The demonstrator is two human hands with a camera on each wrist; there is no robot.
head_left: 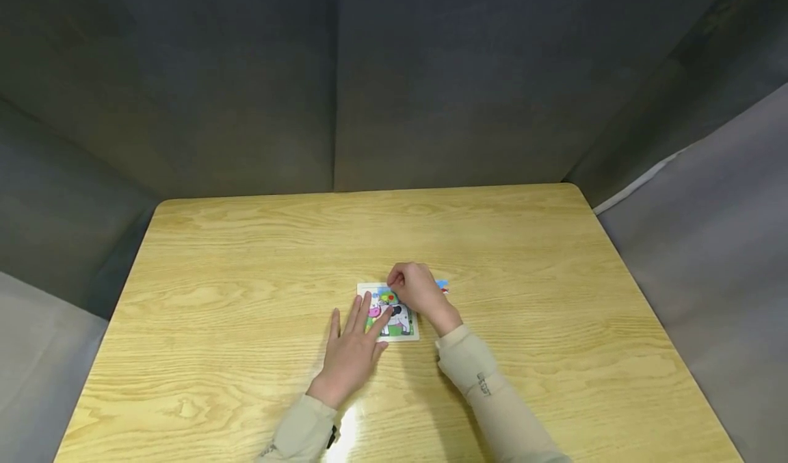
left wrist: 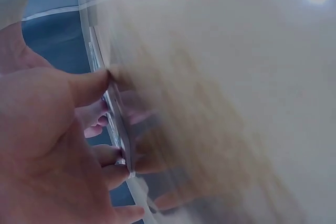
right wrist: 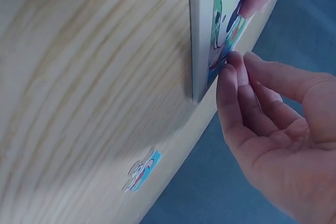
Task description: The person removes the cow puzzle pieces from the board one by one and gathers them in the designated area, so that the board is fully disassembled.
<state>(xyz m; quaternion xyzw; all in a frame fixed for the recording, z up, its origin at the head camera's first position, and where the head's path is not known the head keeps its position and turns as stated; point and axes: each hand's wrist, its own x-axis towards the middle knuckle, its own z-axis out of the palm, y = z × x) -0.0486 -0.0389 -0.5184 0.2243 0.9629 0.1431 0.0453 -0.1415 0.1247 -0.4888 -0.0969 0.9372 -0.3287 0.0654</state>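
Note:
A small jigsaw puzzle in a white-edged tray shows a black-and-white cow with a pink muzzle. My left hand lies over its left and near side, fingers spread and mostly straight, fingertips on the picture. In the left wrist view, the thumb touches the tray's edge. Over the far right part is my right hand, its thumb and fingers pinched together at the picture. A thin sliver of red shows between them in the right wrist view; most of this puzzle piece is hidden by the fingers.
A loose blue, white and red puzzle piece lies on the wooden table, just right of the tray and partly behind my right hand in the head view. Dark grey curtains stand behind the table, with lighter ones at its sides.

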